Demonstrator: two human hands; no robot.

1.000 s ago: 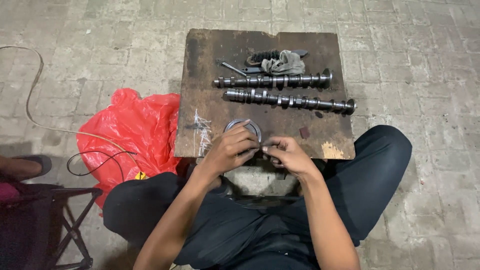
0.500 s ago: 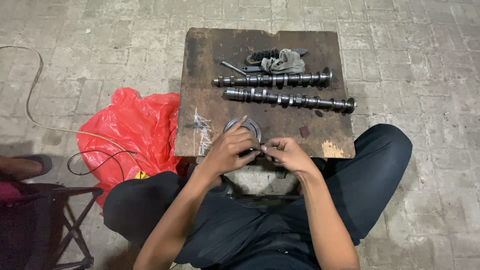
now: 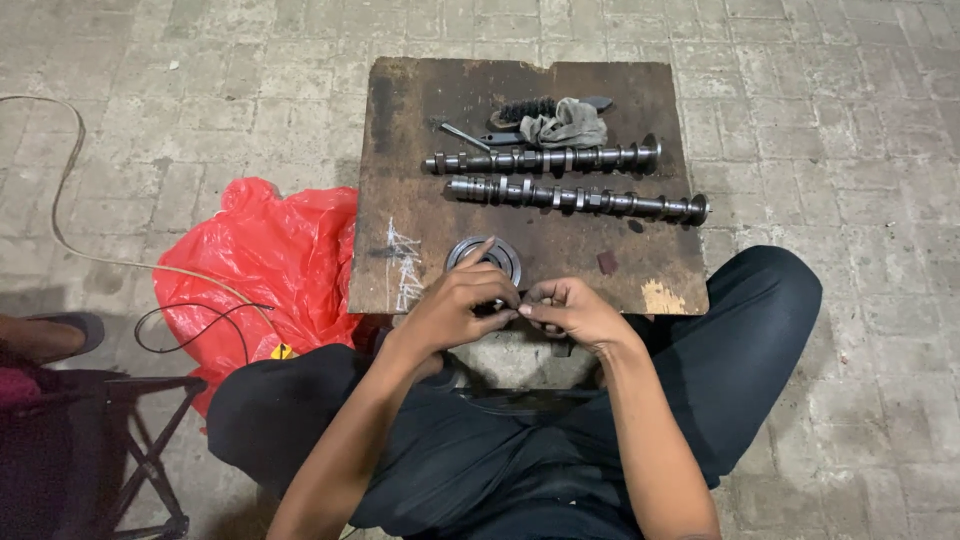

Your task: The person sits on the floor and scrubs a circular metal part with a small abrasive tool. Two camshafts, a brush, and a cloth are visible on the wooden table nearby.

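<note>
My left hand (image 3: pixel 462 302) and my right hand (image 3: pixel 572 312) meet fingertip to fingertip at the near edge of a dark wooden board (image 3: pixel 420 150), pinching a small part that my fingers mostly hide. Just beyond my left hand a round metal gear (image 3: pixel 487 256) lies flat on the board. Further back, two long metal camshafts (image 3: pixel 545 159) (image 3: pixel 580 198) lie side by side across the board.
A grey rag (image 3: pixel 566 124), a small tool (image 3: pixel 466 136) and a brush lie at the board's far edge. A red plastic bag (image 3: pixel 262 260) with a thin cable over it sits left on the brick paving. A folding stool (image 3: pixel 140 440) and another person's foot (image 3: pixel 45 332) are at lower left.
</note>
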